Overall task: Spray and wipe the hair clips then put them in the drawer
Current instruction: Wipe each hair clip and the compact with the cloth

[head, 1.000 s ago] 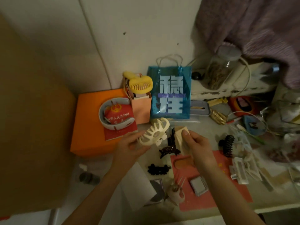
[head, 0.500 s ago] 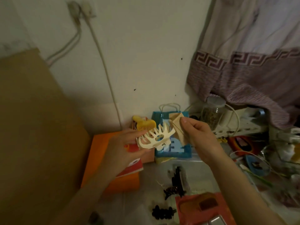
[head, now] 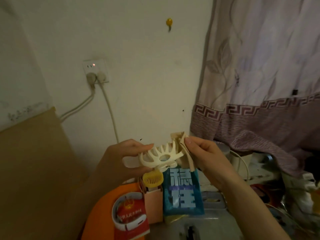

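Note:
My left hand [head: 119,160] holds a large cream claw hair clip [head: 161,155] by its left side, raised in front of the wall. My right hand [head: 206,156] pinches a beige wiping cloth [head: 184,149] and presses it against the clip's right teeth. Both hands meet at the clip in the middle of the view. The other hair clips, the spray and the drawer are out of view below.
Below the hands stand a blue gift bag [head: 181,193], a yellow handheld fan [head: 153,179], an orange box [head: 102,210] with a red booklet [head: 133,217]. A wall socket with cables [head: 97,73] is upper left, a curtain [head: 259,84] at right, cardboard [head: 34,170] at left.
The view has tilted up from the table to the wall. Both hands rose with the clip and cloth, and the cloth now rests against the clip's teeth.

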### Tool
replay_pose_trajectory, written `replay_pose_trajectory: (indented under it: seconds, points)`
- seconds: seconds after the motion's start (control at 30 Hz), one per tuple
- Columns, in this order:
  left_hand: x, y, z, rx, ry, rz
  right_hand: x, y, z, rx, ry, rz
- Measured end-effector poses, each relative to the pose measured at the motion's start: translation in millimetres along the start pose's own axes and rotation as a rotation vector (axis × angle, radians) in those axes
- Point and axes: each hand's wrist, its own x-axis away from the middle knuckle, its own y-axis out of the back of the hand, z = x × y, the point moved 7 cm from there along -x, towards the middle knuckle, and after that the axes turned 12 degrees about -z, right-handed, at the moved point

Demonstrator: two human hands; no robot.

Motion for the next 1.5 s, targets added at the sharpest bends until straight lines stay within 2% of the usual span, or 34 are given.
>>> replay_pose_trajectory:
  seconds: [0.37,0.57,0.7,0.87,0.97,1.2,1.5]
  points:
    - [-59,25,-22,0.028,-0.032,0.083,-9,0,47,-0.186,0.027,0.056]
    - [-71,26,-24,0.085,0.006,-0.013,-19,2,47,-0.307,0.002,-0.014]
    - [-72,26,-20,0.116,0.094,-0.140,-23,2,46,-0.380,0.024,-0.097]
    - [-60,11,-24,0.369,0.315,-0.262,-25,2,43,-0.483,0.060,-0.226]
    - [-55,-8,-33,0.506,0.382,-0.290,-22,-4,41,-0.535,0.097,-0.266]
    - [-55,-12,-31,0.545,0.408,-0.406,-14,-16,34,-0.540,0.121,-0.291]
    - [-54,-7,-27,0.557,0.395,-0.427,-7,-19,27,-0.472,0.085,-0.241]
